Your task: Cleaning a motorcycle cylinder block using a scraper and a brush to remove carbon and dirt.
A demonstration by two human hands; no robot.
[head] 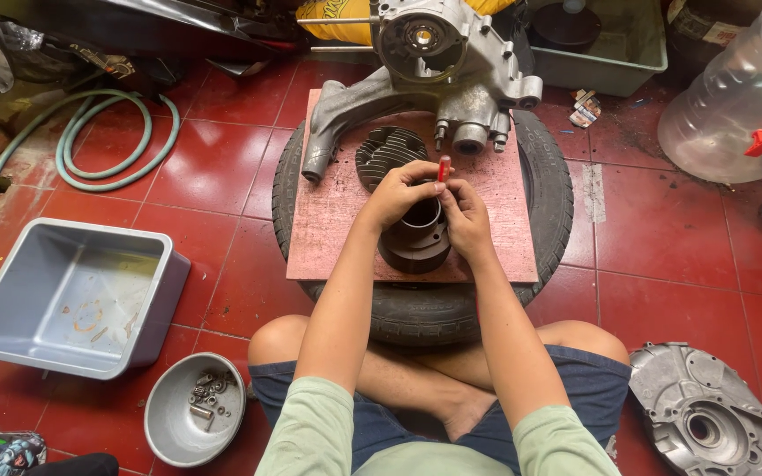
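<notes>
2 bare hands meet over a dark metal cylinder (414,240) that stands upright on a reddish board (337,220) laid across an old tyre (416,313). The left hand (399,192) curls over the near-left rim of the cylinder, fingers closed around a small tool with a red handle (444,167) whose tip sticks up just above the knuckles. The right hand (465,216) presses against it from the other side, fingers pinched together at the cylinder's top edge, touching both the rim and the left hand; what it pinches, if anything, I cannot tell.

Just beyond the hands, on the same board, lies a finned cylinder head (387,154), and behind that a large grey engine casing (434,75) overhangs the board's far edge. Well off to the left of the grip sits a grey plastic tub (68,295) on the red tiled floor (663,256), with a round metal bowl (165,432) of small bolts and nuts nearer the person's left knee. A green hose (108,141) coils farther off on that side. To the right, by the other knee, rests an aluminium engine cover (707,414), and a clear water jug (734,97) stands farther back.
</notes>
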